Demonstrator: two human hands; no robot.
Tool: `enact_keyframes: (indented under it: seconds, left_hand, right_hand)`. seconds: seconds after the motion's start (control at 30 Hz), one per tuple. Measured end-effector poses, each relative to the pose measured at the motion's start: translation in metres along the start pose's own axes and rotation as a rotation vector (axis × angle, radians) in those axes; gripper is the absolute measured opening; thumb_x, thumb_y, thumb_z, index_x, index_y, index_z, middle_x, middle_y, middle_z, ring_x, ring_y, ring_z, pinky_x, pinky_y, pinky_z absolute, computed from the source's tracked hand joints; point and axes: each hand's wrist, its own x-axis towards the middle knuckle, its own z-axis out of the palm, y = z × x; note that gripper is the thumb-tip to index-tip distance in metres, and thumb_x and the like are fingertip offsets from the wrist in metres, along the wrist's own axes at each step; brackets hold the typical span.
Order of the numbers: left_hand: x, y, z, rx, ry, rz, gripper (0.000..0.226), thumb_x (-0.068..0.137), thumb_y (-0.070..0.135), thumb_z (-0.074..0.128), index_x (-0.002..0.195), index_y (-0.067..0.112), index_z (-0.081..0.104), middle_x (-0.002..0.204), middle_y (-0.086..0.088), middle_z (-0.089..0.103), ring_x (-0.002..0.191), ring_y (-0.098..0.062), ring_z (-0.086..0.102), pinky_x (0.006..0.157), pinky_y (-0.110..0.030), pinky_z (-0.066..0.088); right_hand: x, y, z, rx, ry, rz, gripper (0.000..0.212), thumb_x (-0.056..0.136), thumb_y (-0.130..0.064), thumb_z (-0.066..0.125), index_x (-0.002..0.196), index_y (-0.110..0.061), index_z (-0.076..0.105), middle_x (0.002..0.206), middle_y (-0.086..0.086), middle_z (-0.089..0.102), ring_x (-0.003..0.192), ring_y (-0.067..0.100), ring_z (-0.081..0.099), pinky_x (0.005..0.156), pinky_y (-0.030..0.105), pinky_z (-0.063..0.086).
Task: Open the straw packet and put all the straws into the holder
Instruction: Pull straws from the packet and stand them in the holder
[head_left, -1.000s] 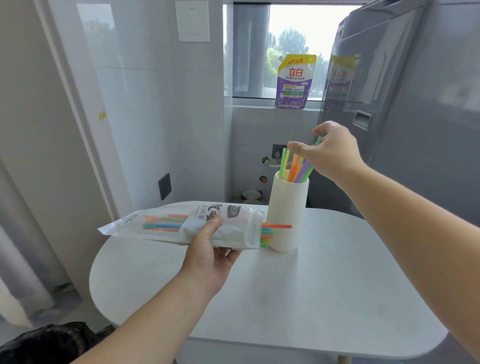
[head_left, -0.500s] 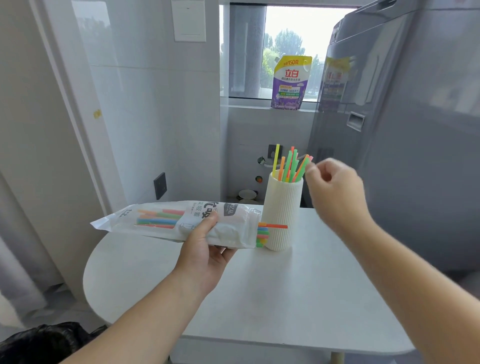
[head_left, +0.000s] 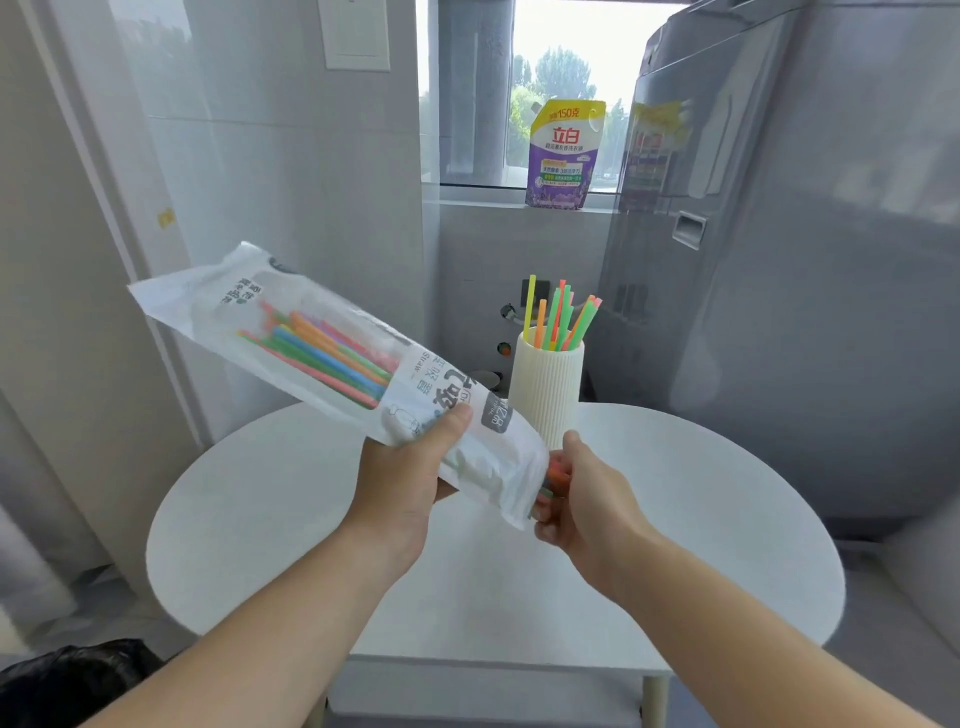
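Observation:
My left hand (head_left: 410, 478) grips the white plastic straw packet (head_left: 322, 358) near its open lower end, tilting it so the closed end points up and left. Several coloured straws (head_left: 322, 353) show through the packet's clear window. My right hand (head_left: 582, 499) is closed around the straw ends (head_left: 556, 470) that stick out of the packet's mouth. Behind the hands, a ribbed white holder (head_left: 545, 389) stands upright on the round white table (head_left: 701, 519) with several coloured straws (head_left: 558, 317) in it.
A grey refrigerator (head_left: 805, 260) stands close on the right. A purple and yellow detergent pouch (head_left: 563, 156) sits on the window sill behind. A black bag (head_left: 67, 680) lies on the floor at lower left. A white tiled wall runs along the left.
My right hand left the holder and came down to the packet's mouth, closing on the straw ends. My left hand lifted and tilted the packet, closed end up.

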Motion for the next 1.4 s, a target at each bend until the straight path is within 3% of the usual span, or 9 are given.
enact_keyframes:
  seconds: [0.1,0.17,0.33,0.47,0.6,0.87,1.23,1.33,1.4]
  left_hand:
    - [0.003,0.000,-0.004,-0.093,0.051,-0.071,0.041,0.090,0.013,0.073,0.130,0.022,0.066,0.116,-0.003,0.077,0.100,-0.021,0.075,0.066,-0.034,0.060]
    - [0.006,0.000,-0.007,-0.146,0.076,-0.116,0.041,0.090,0.014,0.073,0.130,0.021,0.066,0.113,-0.003,0.078,0.096,-0.019,0.076,0.064,-0.034,0.060]
    - [0.010,-0.005,-0.012,-0.247,0.105,-0.234,0.037,0.092,0.016,0.071,0.129,0.020,0.066,0.110,-0.003,0.079,0.089,-0.018,0.077,0.060,-0.032,0.060]
    - [0.011,-0.004,-0.015,-0.316,0.115,-0.285,0.036,0.094,0.018,0.069,0.129,0.017,0.065,0.097,-0.003,0.079,0.078,-0.016,0.078,0.055,-0.030,0.060]
    - [0.012,-0.002,-0.018,-0.357,0.143,-0.295,0.033,0.095,0.018,0.067,0.128,0.015,0.066,0.091,-0.002,0.078,0.074,-0.015,0.076,0.054,-0.028,0.060]
    - [0.008,0.000,-0.013,-0.375,0.149,-0.288,0.036,0.094,0.017,0.069,0.130,0.015,0.065,0.100,-0.005,0.078,0.076,-0.016,0.077,0.057,-0.030,0.062]
    - [0.003,-0.001,-0.008,-0.396,0.150,-0.288,0.038,0.093,0.016,0.070,0.131,0.016,0.064,0.099,-0.005,0.079,0.076,-0.017,0.078,0.054,-0.030,0.060]
    - [0.001,-0.004,-0.004,-0.378,0.140,-0.288,0.036,0.093,0.015,0.069,0.129,0.015,0.065,0.094,-0.004,0.080,0.076,-0.017,0.078,0.053,-0.030,0.060]
    - [0.000,-0.005,-0.003,-0.371,0.133,-0.288,0.036,0.093,0.015,0.070,0.129,0.016,0.065,0.094,-0.004,0.080,0.076,-0.017,0.078,0.053,-0.030,0.060]
  right_hand:
    - [-0.003,0.000,0.000,-0.112,0.004,-0.056,0.038,0.106,-0.038,0.041,0.104,-0.007,0.062,0.074,0.009,0.054,0.053,0.017,0.041,0.051,0.028,0.039]
    - [-0.006,0.000,-0.002,-0.208,-0.013,-0.142,0.030,0.106,-0.033,0.043,0.102,-0.010,0.063,0.079,0.009,0.054,0.055,0.016,0.041,0.053,0.028,0.039]
    - [-0.010,-0.004,-0.008,-0.390,-0.045,-0.368,0.021,0.103,-0.028,0.053,0.095,-0.013,0.066,0.070,0.005,0.053,0.053,0.012,0.041,0.055,0.028,0.039]
    - [-0.008,-0.015,-0.016,-0.277,-0.061,-0.409,0.017,0.102,-0.013,0.052,0.097,-0.002,0.065,0.061,0.004,0.044,0.048,0.013,0.035,0.047,0.025,0.033]
    - [-0.005,-0.023,-0.029,-0.140,0.004,-0.401,0.015,0.099,-0.005,0.050,0.091,-0.002,0.063,0.065,0.005,0.043,0.050,0.014,0.036,0.048,0.027,0.032]
    - [-0.007,-0.020,-0.024,0.199,-0.089,-0.204,0.025,0.089,-0.033,0.073,0.095,-0.012,0.062,0.063,0.002,0.050,0.046,0.012,0.044,0.043,0.022,0.042]
    - [-0.015,-0.004,-0.002,0.395,-0.168,-0.126,0.038,0.070,-0.036,0.080,0.098,-0.012,0.067,0.065,0.002,0.050,0.050,0.010,0.045,0.044,0.020,0.046]
    - [-0.012,0.000,0.006,0.395,-0.177,-0.159,0.052,0.074,-0.033,0.079,0.116,-0.004,0.066,0.068,0.003,0.051,0.053,0.010,0.043,0.047,0.019,0.047]
    - [-0.009,0.000,0.008,0.383,-0.118,-0.196,0.046,0.086,-0.026,0.075,0.122,-0.001,0.064,0.068,0.003,0.055,0.053,0.009,0.046,0.047,0.019,0.048]
